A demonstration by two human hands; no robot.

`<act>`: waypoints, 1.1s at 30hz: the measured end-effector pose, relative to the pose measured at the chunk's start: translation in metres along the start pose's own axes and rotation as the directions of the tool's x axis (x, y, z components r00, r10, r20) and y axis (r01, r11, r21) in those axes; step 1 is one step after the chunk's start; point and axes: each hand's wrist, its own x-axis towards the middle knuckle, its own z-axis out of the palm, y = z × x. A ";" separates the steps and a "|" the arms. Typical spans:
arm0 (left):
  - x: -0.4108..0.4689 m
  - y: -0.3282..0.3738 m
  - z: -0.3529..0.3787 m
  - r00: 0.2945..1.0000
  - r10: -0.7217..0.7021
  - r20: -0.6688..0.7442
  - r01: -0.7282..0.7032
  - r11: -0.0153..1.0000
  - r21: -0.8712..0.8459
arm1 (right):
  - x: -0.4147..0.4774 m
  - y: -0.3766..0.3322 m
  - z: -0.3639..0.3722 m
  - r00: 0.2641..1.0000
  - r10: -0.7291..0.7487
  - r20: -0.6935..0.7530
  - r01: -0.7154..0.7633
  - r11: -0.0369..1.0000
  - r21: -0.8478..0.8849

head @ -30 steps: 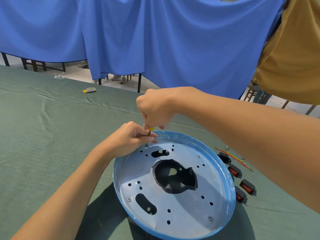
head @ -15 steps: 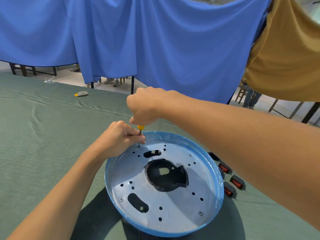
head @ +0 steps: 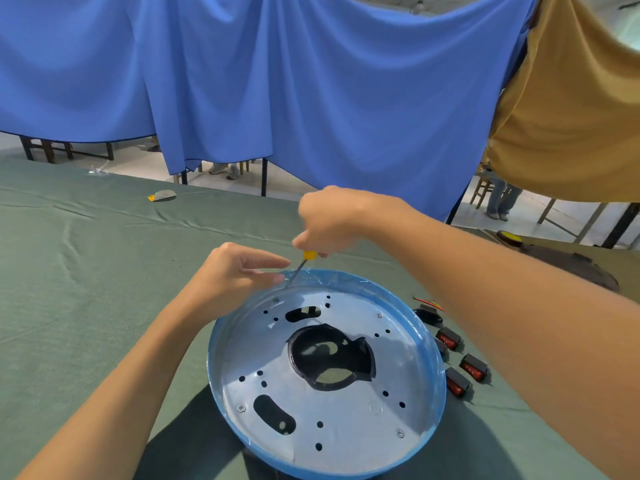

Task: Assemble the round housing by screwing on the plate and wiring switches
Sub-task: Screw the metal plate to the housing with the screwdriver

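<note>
Housing [head: 212,370] position: on the green table [head: 86,289] straight in front of me, open side up, blue rim all round. The plate [head: 349,420], bare metal with many small holes, two slots and a large black-edged centre opening, lies flat inside the housing. Four screws [head: 399,433] show near the plate's edge: one far left, one far right, one near left, one near right. My right hand [head: 332,220] is above the far rim, fingers curled tight round the yellow handle of the screwdriver [head: 309,255]. The shaft tilts down and to the left, and its tip is at the far-left inner wall, just beside the far-left screw. My left hand [head: 235,275] is at the same spot from the left, with fingers straight and slightly apart, gripping nothing. The thumb and forefinger tips reach the shaft, but I cannot tell whether they touch it. The switches [head: 474,367], black with red rockers, lie on the table just right of the housing, partly hidden by my right forearm. The wires [head: 427,301], red and yellow, lie just beyond them. A blue curtain [head: 311,98] hangs behind the table, with a tan cloth [head: 571,116] to its right.
</note>
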 end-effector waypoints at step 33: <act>0.019 0.060 -0.001 0.782 -0.617 0.092 0.623 0.765 -0.166 | -0.147 0.143 0.204 0.593 0.778 -0.208 -0.448 0.533 0.718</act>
